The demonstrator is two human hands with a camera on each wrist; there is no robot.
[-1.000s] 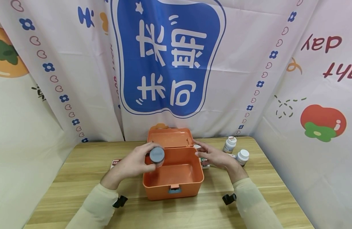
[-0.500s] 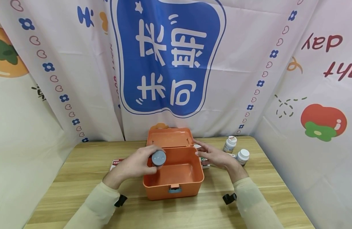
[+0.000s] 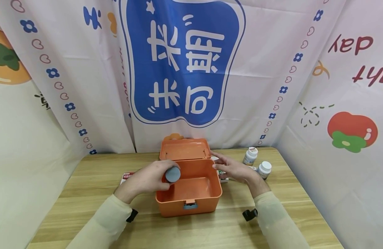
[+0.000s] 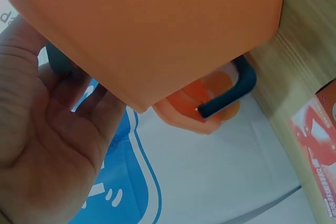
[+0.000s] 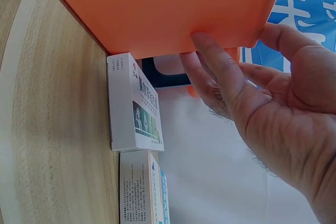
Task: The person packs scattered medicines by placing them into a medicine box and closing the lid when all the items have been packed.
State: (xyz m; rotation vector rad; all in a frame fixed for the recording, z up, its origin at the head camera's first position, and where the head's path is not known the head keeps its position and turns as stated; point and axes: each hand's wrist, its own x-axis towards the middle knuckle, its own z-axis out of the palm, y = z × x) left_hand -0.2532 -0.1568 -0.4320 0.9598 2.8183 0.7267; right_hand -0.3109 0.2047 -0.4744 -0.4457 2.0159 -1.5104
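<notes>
An orange storage box (image 3: 203,207) stands with its lid (image 3: 185,148) swung back. Over its left half, my left hand (image 3: 149,177) holds a small container with a round grey-blue cap (image 3: 173,174); most of its body is hidden from the head view. In the left wrist view, part of the dark container (image 4: 59,59) shows between the fingers behind the box wall. My right hand (image 3: 234,169) rests its fairly straight fingers against the box's right side near the rim. The right wrist view shows those fingertips (image 5: 202,39) touching the orange wall.
Two white bottles, one farther back (image 3: 250,156) and one nearer (image 3: 264,169), stand right of the box. Cartons (image 5: 137,108) lie beside its right side. Left of it lies a red and white carton (image 3: 126,176). A printed curtain (image 3: 260,69) hangs behind the table (image 3: 85,207).
My left hand has shifted slightly right and down over the box with the capped container, whose cap tilt has varied. The right hand has stayed at the box's side.
</notes>
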